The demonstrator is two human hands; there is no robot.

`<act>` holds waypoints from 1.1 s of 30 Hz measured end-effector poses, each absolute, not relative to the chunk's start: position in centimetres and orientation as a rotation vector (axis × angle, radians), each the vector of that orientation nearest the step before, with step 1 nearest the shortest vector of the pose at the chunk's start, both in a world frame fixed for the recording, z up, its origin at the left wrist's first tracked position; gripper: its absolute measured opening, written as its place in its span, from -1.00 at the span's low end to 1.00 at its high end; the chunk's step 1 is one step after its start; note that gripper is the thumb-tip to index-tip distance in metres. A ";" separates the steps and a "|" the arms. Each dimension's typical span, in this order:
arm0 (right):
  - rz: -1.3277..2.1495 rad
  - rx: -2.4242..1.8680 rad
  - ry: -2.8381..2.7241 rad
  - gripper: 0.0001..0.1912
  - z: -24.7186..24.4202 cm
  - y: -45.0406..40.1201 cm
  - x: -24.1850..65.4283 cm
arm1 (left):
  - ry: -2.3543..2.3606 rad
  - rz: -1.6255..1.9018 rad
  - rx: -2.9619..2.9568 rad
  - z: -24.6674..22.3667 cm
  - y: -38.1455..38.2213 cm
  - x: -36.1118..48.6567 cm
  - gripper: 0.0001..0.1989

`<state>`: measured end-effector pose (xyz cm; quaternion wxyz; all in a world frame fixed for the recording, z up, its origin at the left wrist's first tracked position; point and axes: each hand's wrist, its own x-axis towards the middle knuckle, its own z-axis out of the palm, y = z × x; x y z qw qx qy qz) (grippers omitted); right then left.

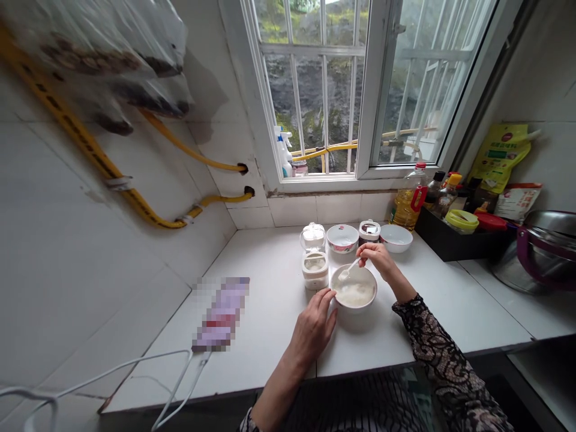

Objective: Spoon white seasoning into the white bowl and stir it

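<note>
In the head view, a white bowl (354, 305) with pale, whitish contents stands on the counter in front of me. My left hand (314, 324) is at the bowl's left side, its fingertips against the rim and its thumb lower down. Above the bowl's far side, my right hand (377, 259) pinches the handle of a small white spoon (351, 270). The spoon slants down to the left, and its head holds some white stuff over the bowl. Close to the bowl's left is a white-lidded jar (315, 271), with a similar lidded jar (312, 236) behind it.
Farther back stand a patterned bowl (342, 240), a dark-filled jar (369, 230) and another bowl (396, 239). An oil bottle (409, 201), a black box (443, 237) of condiments and a metal pot (524, 258) are to the right. A blurred purple object (225, 312) and white cable (180, 378) lie left.
</note>
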<state>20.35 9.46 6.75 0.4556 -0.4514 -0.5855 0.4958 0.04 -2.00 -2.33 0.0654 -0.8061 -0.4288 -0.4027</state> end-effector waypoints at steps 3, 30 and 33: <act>1.242 -1.104 -1.420 -0.87 6.7 9.5 20.3 | -1.294 -1.215 -2.436 -2.4 -2.0 0.1 -0.62; 0.345 -0.827 -1.951 -0.82 6.0 6.9 17.2 | -1.307 -1.179 -2.416 -2.7 -2.2 0.2 -0.57; 0.528 -0.944 -1.766 -0.85 6.6 7.1 18.3 | -1.307 -1.188 -2.417 -2.7 -2.3 0.2 -0.58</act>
